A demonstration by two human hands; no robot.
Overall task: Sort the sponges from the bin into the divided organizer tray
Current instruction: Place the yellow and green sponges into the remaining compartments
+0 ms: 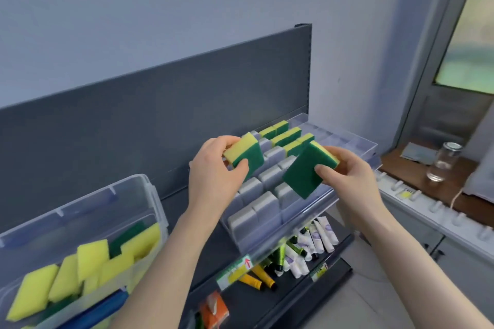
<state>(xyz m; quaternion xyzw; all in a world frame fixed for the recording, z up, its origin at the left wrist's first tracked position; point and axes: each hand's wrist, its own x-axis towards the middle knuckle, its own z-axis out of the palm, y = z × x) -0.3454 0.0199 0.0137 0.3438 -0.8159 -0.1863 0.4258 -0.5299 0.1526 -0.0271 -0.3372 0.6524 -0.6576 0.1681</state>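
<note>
Nearest, at lower left: clear bin (80,203), piled with loose sponges (93,256), yellow and green. Beyond it, against dark back panel (160,104): clear divided tray (256,232) with grey dividers, filed sponges (286,136) standing on edge in far compartments. Above tray, left hand (213,168) gripping first sponge (244,153), thumb on green face, yellow side up. Right hand (350,176) pinching second sponge (304,171) by one end, tilted, green face toward camera, over tray's right half. Held sponges apart, not touching. Under tray, lower shelf (280,302) with white tubes (315,243) lying in a heap. Far right, glass jar (443,163) upright on brown table (411,171).
</note>
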